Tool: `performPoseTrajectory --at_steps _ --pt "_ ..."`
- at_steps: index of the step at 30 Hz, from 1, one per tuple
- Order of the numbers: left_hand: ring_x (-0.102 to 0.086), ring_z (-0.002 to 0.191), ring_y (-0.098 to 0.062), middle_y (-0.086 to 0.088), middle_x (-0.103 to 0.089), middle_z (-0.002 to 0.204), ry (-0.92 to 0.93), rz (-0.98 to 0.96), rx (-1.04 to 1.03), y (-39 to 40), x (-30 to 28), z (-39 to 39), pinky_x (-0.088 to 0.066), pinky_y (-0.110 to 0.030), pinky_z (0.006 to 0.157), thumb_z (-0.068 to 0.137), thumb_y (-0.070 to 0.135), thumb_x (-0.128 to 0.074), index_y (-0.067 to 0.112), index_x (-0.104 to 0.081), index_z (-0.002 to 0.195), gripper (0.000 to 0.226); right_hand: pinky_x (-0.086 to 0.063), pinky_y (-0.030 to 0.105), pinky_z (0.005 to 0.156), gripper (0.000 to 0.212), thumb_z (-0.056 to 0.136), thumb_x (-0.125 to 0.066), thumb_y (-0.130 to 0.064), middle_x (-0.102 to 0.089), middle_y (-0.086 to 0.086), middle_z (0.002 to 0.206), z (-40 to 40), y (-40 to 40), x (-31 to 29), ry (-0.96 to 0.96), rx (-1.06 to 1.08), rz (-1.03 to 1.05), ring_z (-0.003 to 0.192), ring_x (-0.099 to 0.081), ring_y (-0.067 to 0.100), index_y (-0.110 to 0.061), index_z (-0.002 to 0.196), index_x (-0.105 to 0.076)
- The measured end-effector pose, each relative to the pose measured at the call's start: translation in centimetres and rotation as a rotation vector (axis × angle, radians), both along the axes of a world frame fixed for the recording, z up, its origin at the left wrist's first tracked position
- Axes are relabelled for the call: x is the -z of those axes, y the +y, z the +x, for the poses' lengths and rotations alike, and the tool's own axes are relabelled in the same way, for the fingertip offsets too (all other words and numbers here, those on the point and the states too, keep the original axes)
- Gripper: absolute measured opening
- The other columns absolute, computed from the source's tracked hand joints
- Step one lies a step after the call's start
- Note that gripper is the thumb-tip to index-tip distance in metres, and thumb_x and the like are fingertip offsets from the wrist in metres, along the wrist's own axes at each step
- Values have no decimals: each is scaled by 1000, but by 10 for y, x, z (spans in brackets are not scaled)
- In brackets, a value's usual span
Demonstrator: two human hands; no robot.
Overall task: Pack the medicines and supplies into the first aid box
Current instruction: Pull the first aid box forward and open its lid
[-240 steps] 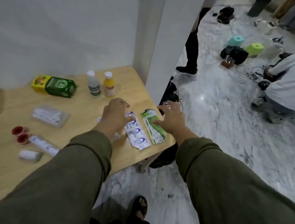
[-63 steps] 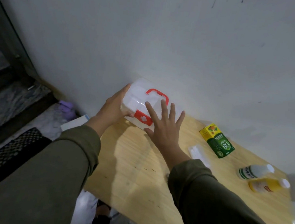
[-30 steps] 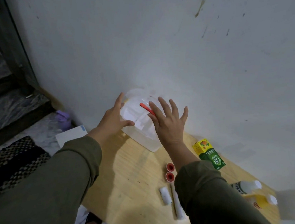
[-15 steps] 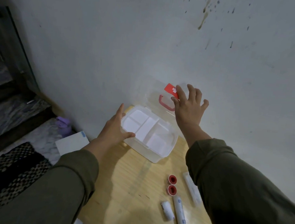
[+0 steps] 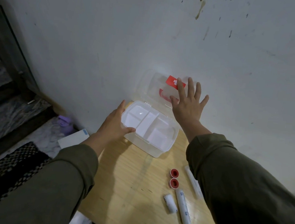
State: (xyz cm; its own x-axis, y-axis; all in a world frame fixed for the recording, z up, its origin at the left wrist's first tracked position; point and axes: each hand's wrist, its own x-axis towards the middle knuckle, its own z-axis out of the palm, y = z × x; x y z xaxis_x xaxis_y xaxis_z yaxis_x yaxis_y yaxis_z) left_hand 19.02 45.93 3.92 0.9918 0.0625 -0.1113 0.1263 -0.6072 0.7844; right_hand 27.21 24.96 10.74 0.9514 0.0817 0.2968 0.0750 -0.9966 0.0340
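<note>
The clear first aid box (image 5: 158, 151) stands at the far left corner of the wooden table (image 5: 133, 185), with a white divided tray (image 5: 142, 124) showing inside. Its clear lid (image 5: 158, 87), with a red handle and red cross label, leans back against the wall. My left hand (image 5: 114, 126) grips the box's left end, thumb on the front rim. My right hand (image 5: 188, 104) presses flat on the raised lid, fingers spread. Two red-capped tape rolls (image 5: 174, 177), a short bandage roll (image 5: 170, 203) and a long one (image 5: 183, 208) lie near my right sleeve.
A clear packet (image 5: 191, 180) lies partly under my right arm. The grey wall is right behind the box. Left of the table, on the marble floor, are a purple bottle (image 5: 65, 124), a white card (image 5: 74, 139) and a dark woven mat (image 5: 4, 167).
The lid has been swung up from shut to fully raised against the wall by my right hand. My left hand has stayed on the box's left end.
</note>
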Motion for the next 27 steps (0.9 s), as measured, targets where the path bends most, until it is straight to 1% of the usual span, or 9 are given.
performPoseTrajectory --at_steps 3,6,8,10,12,16,19,27 --pt "-25 142 -27 -7 -24 155 -67 83 -14 2 -3 2 -29 -45 112 76 41 -73 22 -8 149 101 0 60 113 58 96 -30 -52 -2 1 160 -8 -7 -1 -13 -23 78 147 2 29 -37 147 -6" --pt "-18 144 -25 -6 -20 157 -129 135 -3 -6 -14 3 -25 -44 113 79 46 -68 23 -11 149 93 -12 58 113 58 95 -38 -47 -9 3 159 -20 -21 -2 -5 -26 153 146 -10 29 -35 146 -13" --pt "-20 144 -25 -4 -21 156 -159 150 22 -19 -23 4 -26 -44 112 81 48 -65 25 -12 149 90 -22 56 112 59 93 -45 -42 -14 5 158 -32 -34 -4 -4 -22 188 143 -18 28 -33 145 -18" --pt "-22 143 -24 -4 -24 155 -190 152 68 -36 -32 4 -28 -43 112 81 48 -65 24 -15 148 87 -28 51 109 61 91 -50 -38 -17 7 157 -47 -50 -6 -5 -17 216 141 -23 28 -31 145 -22" --pt "-23 142 -23 -3 -25 155 -205 150 123 -56 -36 2 -28 -43 113 81 49 -65 24 -17 148 87 -30 48 107 62 90 -52 -36 -19 7 156 -64 -68 -6 -7 5 242 140 -25 27 -29 145 -23" --pt "-26 141 -23 -1 -27 154 -206 160 234 -101 -40 -8 -30 -44 112 79 49 -67 27 -19 147 85 -29 47 108 63 90 -53 -37 -19 7 155 -105 -104 -1 3 82 279 141 -23 26 -29 144 -23" --pt "-26 141 -22 -1 -28 154 -198 158 342 -139 -37 -19 -28 -43 114 77 48 -70 29 -20 147 88 -30 45 107 62 90 -53 -37 -21 7 155 -137 -133 6 9 139 305 140 -24 25 -28 144 -24" --pt "-24 141 -22 -3 -26 153 -154 216 597 -235 -19 -54 -26 -41 114 73 47 -74 30 -19 147 94 -33 46 104 65 85 -59 -36 -26 10 152 -217 -211 31 3 253 350 139 -27 27 -24 143 -31"
